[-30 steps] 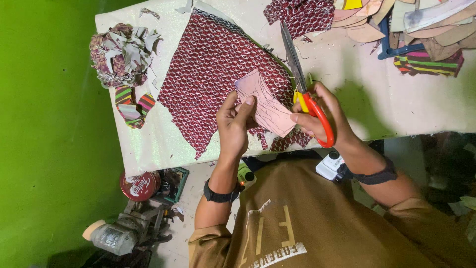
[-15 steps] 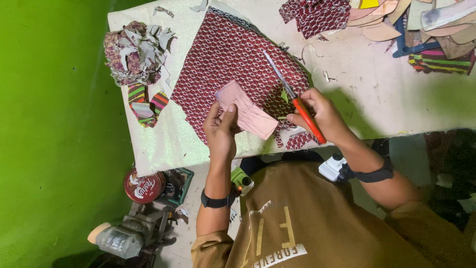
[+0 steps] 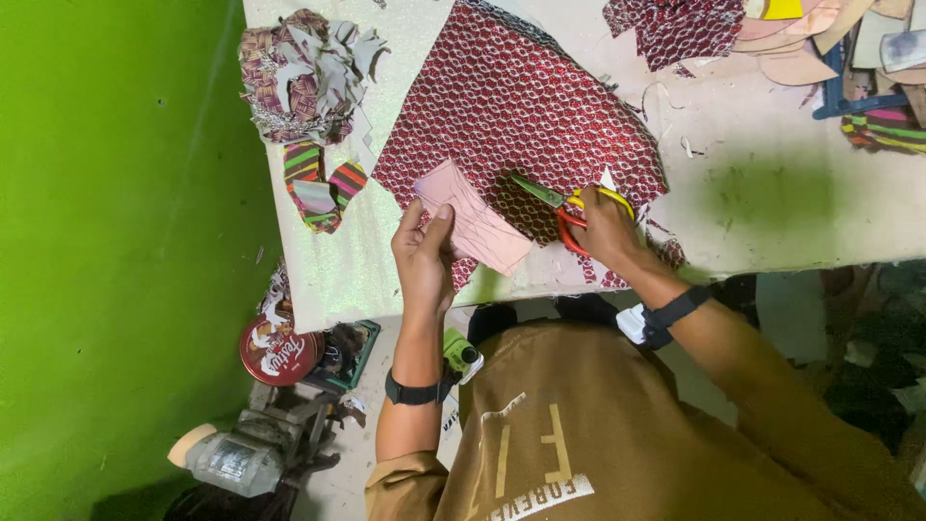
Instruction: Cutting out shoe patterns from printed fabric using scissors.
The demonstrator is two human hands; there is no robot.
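Pink pattern piece (image 3: pixel 473 224) is pinched at its near edge by my left hand (image 3: pixel 424 259) over the red patterned fabric (image 3: pixel 511 106); my right hand (image 3: pixel 608 232), gripping the scissors (image 3: pixel 564 203), points blades left toward it.

Setting: small craft or tailoring-type workshop, cutting station. Evidence: a white worktable (image 3: pixel 772 203) covered with patterned maroon fabric (image 3: pixel 511 106), with a heap of fabric offcuts (image 3: pixel 299 68) at 10 o'clock and striped scraps (image 3: pixel 323 183) just below it. At 1 o'clock, stacked tan cut-out pieces (image 3: pixel 801 39) and more striped material (image 3: pixel 883 130) lie near the table edge. Orange-handled scissors (image 3: pixel 569 207) at table centre, beside a pink paper pattern (image 3: pixel 473 217). Bright green painted wall (image 3: pixel 106 241) at 9 o'clock. On the floor at 7 o'clock, a round red tin (image 3: pixel 275 352) and a grey electric motor (image 3: pixel 231 458), worn and dusty.
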